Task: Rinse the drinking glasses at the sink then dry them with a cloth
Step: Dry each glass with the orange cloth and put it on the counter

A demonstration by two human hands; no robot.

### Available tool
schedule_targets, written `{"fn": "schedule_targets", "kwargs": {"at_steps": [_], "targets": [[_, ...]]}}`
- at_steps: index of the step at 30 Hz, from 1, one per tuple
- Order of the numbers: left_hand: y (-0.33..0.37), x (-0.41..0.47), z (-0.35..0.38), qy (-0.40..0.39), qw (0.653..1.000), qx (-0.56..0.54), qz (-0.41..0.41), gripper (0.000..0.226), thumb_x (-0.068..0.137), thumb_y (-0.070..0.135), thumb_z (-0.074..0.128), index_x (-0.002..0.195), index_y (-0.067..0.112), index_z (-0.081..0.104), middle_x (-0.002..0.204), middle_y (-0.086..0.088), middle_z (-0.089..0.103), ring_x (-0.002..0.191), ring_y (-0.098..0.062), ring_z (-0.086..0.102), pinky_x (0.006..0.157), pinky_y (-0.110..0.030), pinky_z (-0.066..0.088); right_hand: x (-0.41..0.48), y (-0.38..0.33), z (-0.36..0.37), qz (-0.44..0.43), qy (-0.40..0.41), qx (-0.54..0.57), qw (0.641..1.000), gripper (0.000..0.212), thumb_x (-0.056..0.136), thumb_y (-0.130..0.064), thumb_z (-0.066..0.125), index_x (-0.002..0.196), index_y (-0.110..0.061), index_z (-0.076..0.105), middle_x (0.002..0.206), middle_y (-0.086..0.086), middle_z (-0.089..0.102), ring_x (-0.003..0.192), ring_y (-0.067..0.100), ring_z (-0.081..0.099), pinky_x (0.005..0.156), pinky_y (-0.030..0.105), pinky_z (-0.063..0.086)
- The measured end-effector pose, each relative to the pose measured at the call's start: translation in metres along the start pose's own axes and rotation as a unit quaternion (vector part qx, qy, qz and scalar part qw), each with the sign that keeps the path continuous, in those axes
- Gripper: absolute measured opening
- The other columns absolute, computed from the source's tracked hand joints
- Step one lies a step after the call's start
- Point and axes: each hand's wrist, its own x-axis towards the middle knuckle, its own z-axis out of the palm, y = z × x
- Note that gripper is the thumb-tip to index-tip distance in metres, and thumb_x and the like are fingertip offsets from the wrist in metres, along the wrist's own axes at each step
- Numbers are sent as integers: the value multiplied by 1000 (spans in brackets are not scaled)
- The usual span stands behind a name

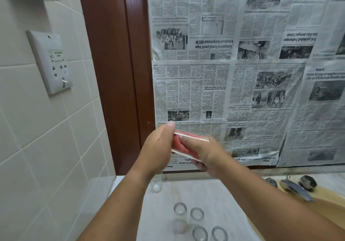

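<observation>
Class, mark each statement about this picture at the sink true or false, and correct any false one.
1. The left hand and the right hand hold a glass with a red cloth in it. True.
2. That glass stands upright on the counter. False: it is raised above the counter and lies tilted between the hands.
3. Five other glasses stand on the counter. True.
4. The surface behind the hands is bare tile. False: sheets of newspaper cover it.
</observation>
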Motion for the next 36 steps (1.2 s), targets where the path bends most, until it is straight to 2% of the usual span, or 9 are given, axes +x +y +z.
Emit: {"fn": "schedule_targets", "kwargs": {"at_steps": [6,11,13,16,19,22,26,31,36], "targets": [[12,-5,-3,-75,991,-87,-73,52,108,61,39,93,16,61,76,-4,53,65,-16,50,59,-33,42,-3,-1,-15,-127,34,-42,990,51,65,-56,87,85,-10,78,65,1,70,58,16,63,53,29,45],[29,-5,2,-84,979,-58,-179,76,102,76,32,87,12,69,70,-5,68,58,-18,49,56,-31,41,6,-6,-42,-540,181,-372,733,59,90,-71,66,70,-15,71,61,-5,65,51,14,57,49,27,44],[28,-5,8,-37,994,-24,-103,73,104,68,30,86,6,61,70,-1,65,67,-19,50,68,-45,48,0,-13,-39,-470,156,-313,810,46,86,-61,77,71,-17,72,60,-5,65,52,15,57,50,28,43],[20,-6,14,21,997,56,45,65,103,67,29,84,8,47,72,2,49,69,-20,47,78,-62,49,-15,-20,-28,-59,-27,-3,998,40,74,-52,85,81,-14,71,55,1,60,47,16,52,45,24,35],[25,-13,18,-1,995,68,67,56,105,67,30,87,18,50,76,3,48,67,-18,47,69,-54,48,-18,-12,-31,15,-79,79,994,46,68,-53,80,86,-12,70,56,3,58,42,15,52,40,21,36],[43,-14,18,-80,985,-72,-138,67,103,75,33,94,15,61,69,1,56,53,-12,42,54,-29,41,-13,-12,-51,-196,19,-83,977,52,67,-58,88,80,-10,76,67,5,72,59,25,67,57,37,52],[58,-13,30,-78,962,-109,-239,70,98,81,38,97,16,65,72,-7,68,51,-11,41,46,-22,30,-9,-14,-77,-517,158,-368,757,61,87,-75,65,70,-18,71,61,-8,64,51,11,55,49,24,40],[61,-14,56,38,999,-24,-17,51,102,62,40,81,16,48,76,3,50,70,-16,49,70,-50,46,-33,-29,-69,-74,-11,-11,997,40,72,-48,92,71,-14,71,59,4,65,52,15,59,49,25,42],[67,-24,67,-2,1000,-11,2,57,104,67,38,93,12,49,79,0,46,68,-17,44,69,-55,41,-37,-28,-88,-4,-66,5,998,54,63,-59,86,89,-13,73,65,0,66,52,15,60,45,25,43]]}}
